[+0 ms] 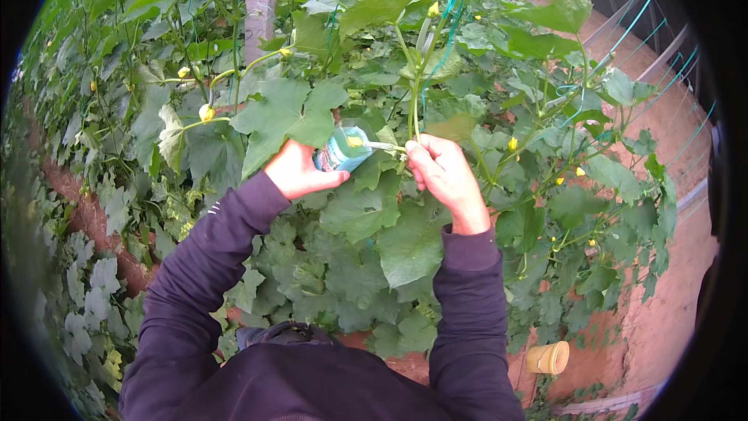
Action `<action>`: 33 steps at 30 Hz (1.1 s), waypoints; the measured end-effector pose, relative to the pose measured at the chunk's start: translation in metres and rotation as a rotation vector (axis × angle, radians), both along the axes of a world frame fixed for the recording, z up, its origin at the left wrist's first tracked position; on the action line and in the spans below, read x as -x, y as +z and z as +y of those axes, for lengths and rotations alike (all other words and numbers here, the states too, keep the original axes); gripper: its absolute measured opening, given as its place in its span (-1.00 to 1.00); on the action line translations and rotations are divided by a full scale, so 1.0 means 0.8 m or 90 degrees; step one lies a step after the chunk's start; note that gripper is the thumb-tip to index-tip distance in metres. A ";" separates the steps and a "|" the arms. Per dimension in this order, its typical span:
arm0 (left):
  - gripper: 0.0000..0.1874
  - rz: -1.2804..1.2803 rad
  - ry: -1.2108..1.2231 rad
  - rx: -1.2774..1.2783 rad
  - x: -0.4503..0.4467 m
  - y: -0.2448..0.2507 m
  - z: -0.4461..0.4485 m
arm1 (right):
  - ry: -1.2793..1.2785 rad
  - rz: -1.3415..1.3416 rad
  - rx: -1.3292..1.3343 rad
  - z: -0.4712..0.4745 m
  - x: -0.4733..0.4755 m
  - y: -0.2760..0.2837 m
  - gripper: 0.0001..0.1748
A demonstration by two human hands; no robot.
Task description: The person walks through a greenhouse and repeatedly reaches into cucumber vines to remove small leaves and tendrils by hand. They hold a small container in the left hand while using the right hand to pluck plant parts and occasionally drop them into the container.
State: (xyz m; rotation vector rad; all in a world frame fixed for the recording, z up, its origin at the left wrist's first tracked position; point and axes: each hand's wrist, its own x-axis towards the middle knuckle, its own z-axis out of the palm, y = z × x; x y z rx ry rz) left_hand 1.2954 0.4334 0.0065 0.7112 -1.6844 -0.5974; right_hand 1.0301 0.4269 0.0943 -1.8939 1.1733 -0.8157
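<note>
My left hand [305,171] grips a clear, blue-labelled plastic container [343,149], tilted so its open top faces the vine. A yellow flower bud [355,141] at the tip of a small young fruit [383,145] sits at the container's mouth; whether it touches liquid inside I cannot tell. With thumb and fingers, my right hand [435,166] pinches the stalk end of that fruit beside the upright vine stem [416,99]. A broad green leaf [292,114] hangs just above my left hand.
Teal twine [453,6] ties the vine from above. Leafy vines with several yellow buds surround me, and a post [259,17] stands behind them. At lower right a yellow bucket [547,358] rests near bare soil [654,327]. Strings [648,35] slant along the right side.
</note>
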 end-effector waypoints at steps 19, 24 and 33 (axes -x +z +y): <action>-0.35 -0.200 0.082 -0.134 -0.019 0.028 0.035 | 0.033 0.141 0.084 0.022 -0.015 0.005 -0.57; -0.30 -0.179 0.048 -0.158 -0.026 0.014 0.031 | -0.019 0.212 0.188 0.026 -0.021 -0.027 -0.64; -0.30 -0.176 0.035 -0.163 -0.014 0.008 0.025 | -0.193 0.130 0.309 0.042 -0.015 0.035 -0.62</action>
